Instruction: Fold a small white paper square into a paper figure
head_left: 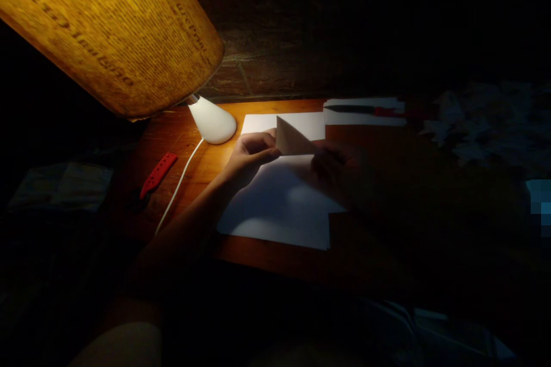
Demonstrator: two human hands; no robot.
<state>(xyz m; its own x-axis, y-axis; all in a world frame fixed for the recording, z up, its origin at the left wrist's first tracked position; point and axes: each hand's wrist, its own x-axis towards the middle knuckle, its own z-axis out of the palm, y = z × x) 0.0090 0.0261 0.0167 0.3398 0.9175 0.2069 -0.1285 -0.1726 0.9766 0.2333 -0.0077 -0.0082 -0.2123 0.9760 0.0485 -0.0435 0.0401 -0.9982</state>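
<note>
Between my two hands is a small folded piece of paper, a pointed triangle held above the table. My left hand pinches its left edge between thumb and fingers, lit by the lamp. In deep shadow, my right hand closes on the paper's right corner; its fingers show only dimly. Beneath both hands lie white sheets of paper, overlapping, with another white sheet farther back.
A table lamp with a white base and a printed yellow shade leans in at left; its white cord crosses the wooden table. A red-handled folded tool lies left. A dark-bladed knife rests on papers. Crumpled-looking pale pieces are heaped right.
</note>
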